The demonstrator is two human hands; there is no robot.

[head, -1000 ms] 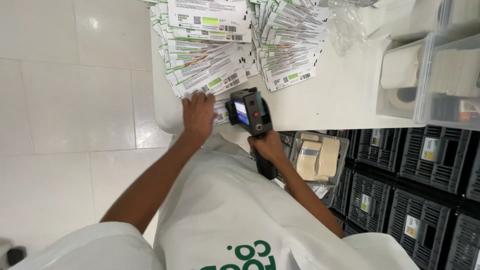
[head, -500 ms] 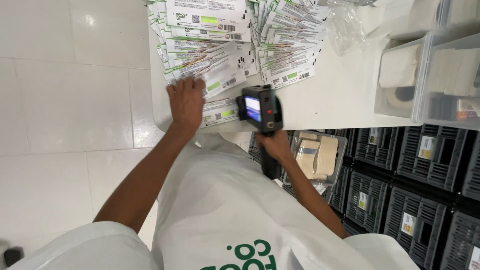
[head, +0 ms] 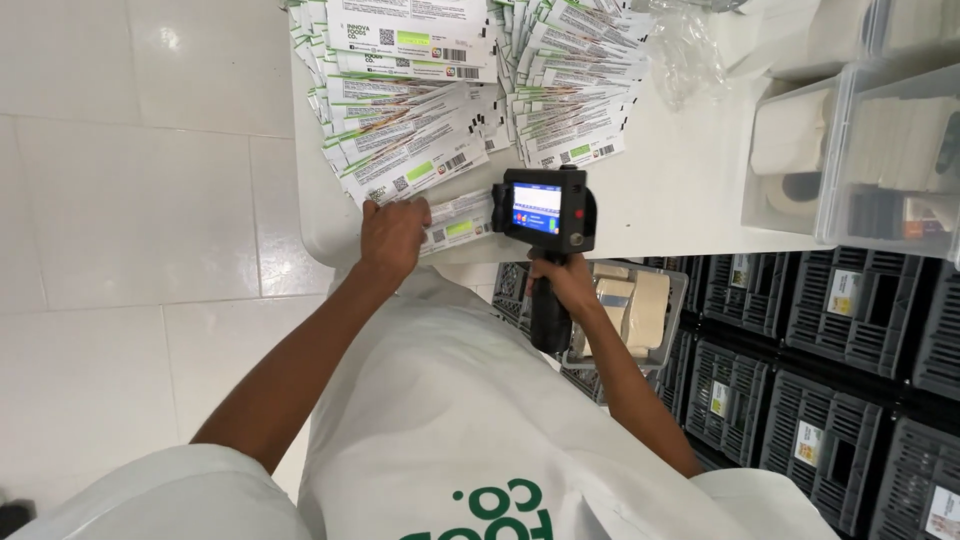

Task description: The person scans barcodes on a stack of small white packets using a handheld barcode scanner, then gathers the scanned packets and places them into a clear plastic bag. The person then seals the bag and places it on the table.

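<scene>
- The left hand [head: 393, 235] reaches forward on a bare, nearly straight arm and lies palm down at the near edge of the surface [head: 680, 190].
- The right hand [head: 566, 282] is raised, forearm bent in toward the body, holding a black handheld printer [head: 545, 210] upright with its lit screen facing the camera.
- The surface is white, above a pale tiled floor [head: 130, 200]; fanned label sleeves [head: 450, 90] cover it from 11 to 12 o'clock, clear bins [head: 850, 150] stand at 2 o'clock and dark crates [head: 800, 400] at 4 o'clock.
- The left fingers are spread flat, pressing on one label sleeve [head: 460, 218] just left of the printer.
- The right fingers are wrapped tight around the printer's grip.
</scene>
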